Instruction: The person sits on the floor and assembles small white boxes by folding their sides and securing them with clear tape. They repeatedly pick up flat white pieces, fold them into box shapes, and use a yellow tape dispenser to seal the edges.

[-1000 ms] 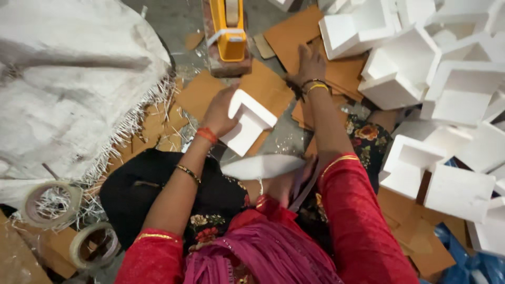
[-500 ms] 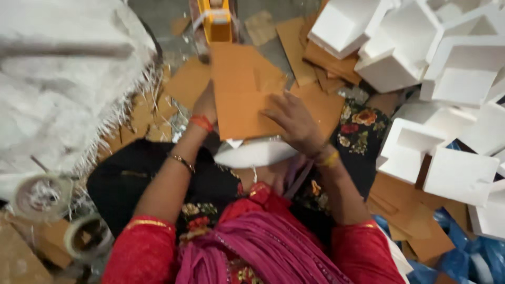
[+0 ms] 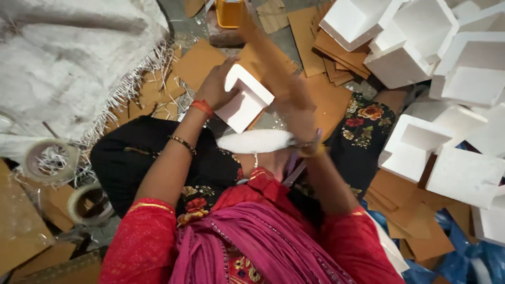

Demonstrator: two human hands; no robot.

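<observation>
Near the middle of the frame, the left hand (image 3: 214, 87) is gripping a white foam corner block (image 3: 243, 98), an L-shaped piece with a notch cut in, tilting above the lap. Just right of it, the blurred right hand (image 3: 294, 105) is holding a brown cardboard sheet (image 3: 265, 58) against the block; its grip cannot be told.

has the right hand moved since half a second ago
Yes. The right hand was lower, pressing a cardboard sheet over the foam piece; now it has swung up and away toward the yellow tape dispenser, blurred.
</observation>
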